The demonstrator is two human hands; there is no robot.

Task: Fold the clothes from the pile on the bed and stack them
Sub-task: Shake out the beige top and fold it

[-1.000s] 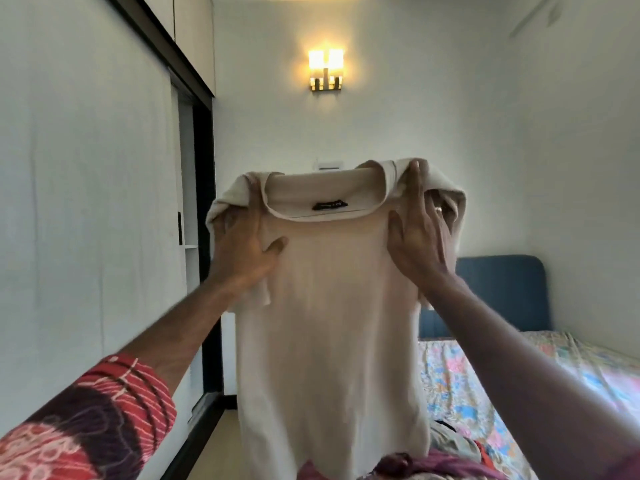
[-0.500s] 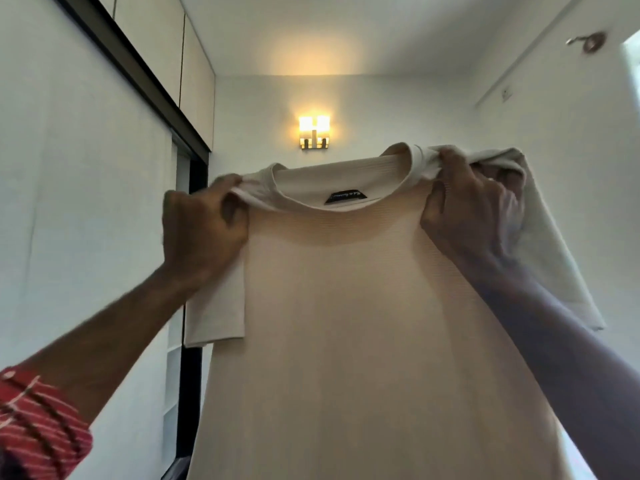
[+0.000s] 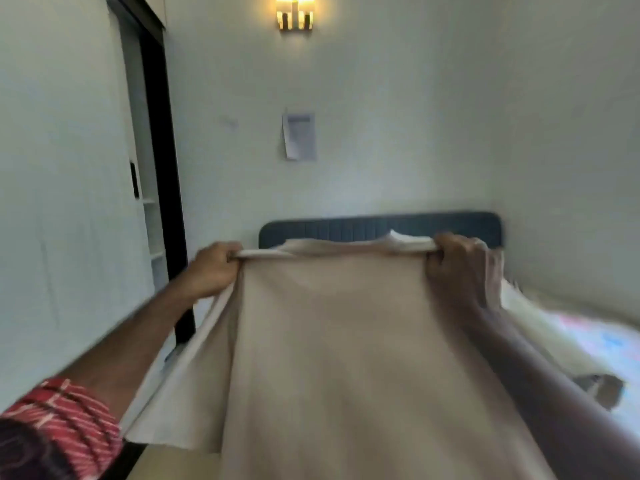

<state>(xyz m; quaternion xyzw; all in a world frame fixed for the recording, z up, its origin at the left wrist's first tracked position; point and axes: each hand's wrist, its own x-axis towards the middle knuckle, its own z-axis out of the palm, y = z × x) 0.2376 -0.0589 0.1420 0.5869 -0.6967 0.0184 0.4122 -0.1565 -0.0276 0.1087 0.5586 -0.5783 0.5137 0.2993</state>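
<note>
A beige short-sleeved shirt (image 3: 346, 358) is stretched out flat in front of me, blurred by motion. My left hand (image 3: 213, 268) grips its left shoulder and my right hand (image 3: 460, 268) grips its right shoulder, both with fingers curled round the fabric. The neckline runs between the two hands. One sleeve hangs below my left forearm. The shirt's body hides most of the bed (image 3: 588, 344), whose patterned sheet shows at the right. The pile of clothes is hidden behind the shirt.
A dark blue headboard (image 3: 381, 225) stands against the far wall. A white wardrobe (image 3: 69, 202) with a black frame fills the left side. A dark small object (image 3: 601, 389) lies on the bed at right. A lit wall lamp (image 3: 295, 12) hangs above.
Both hands have swung the shirt down from overhead to a lower, flatter spread toward the bed. The camera has tilted down, bringing the headboard into view.
</note>
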